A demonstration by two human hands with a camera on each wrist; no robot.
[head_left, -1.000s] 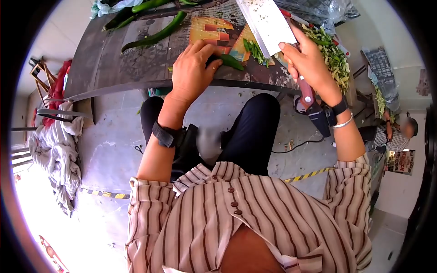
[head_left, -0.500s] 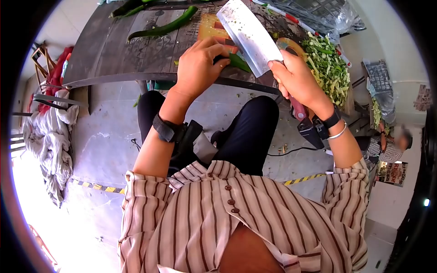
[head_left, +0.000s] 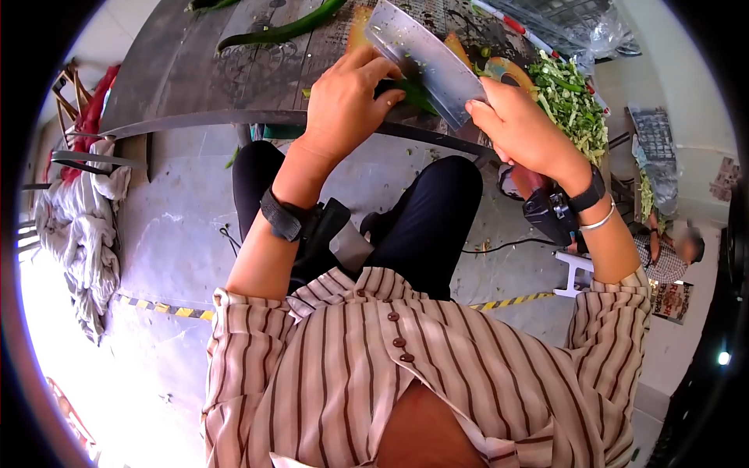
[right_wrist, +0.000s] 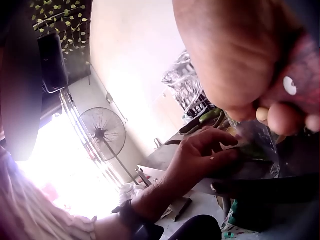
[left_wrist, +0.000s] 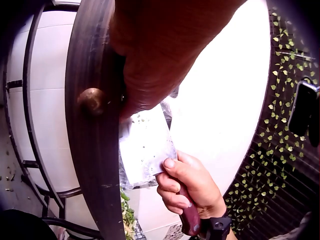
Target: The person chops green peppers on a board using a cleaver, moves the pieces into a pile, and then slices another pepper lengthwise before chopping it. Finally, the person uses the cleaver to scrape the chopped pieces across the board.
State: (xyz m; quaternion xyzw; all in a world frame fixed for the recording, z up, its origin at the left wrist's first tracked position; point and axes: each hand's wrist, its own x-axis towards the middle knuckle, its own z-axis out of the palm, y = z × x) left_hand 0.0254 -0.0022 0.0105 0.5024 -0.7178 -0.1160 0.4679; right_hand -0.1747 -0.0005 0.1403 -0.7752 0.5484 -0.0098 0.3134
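My left hand (head_left: 347, 97) holds a long green pepper (head_left: 419, 97) near the table's front edge, fingers curled over it, much of it hidden beneath them. In my right hand (head_left: 530, 129) is a cleaver (head_left: 425, 62), gripped by its dark red handle (left_wrist: 190, 215). Its broad blade, flecked with green bits, stands tilted close to the left fingertips and overlaps the pepper in the head view. Another long green pepper (head_left: 285, 33) lies whole farther back on the table, to the left.
Chopped green and pale pieces (head_left: 569, 101) lie heaped at the right of the dark table (head_left: 179, 78). Clear plastic wrapping (head_left: 605, 39) and a red-and-white stick (head_left: 515, 27) lie behind the heap. A second person (head_left: 667, 261) is in the background at right.
The cleaver has come left and turned more on edge, from beside the pepper to over it by the left fingers. My left hand keeps its hold on the pepper.
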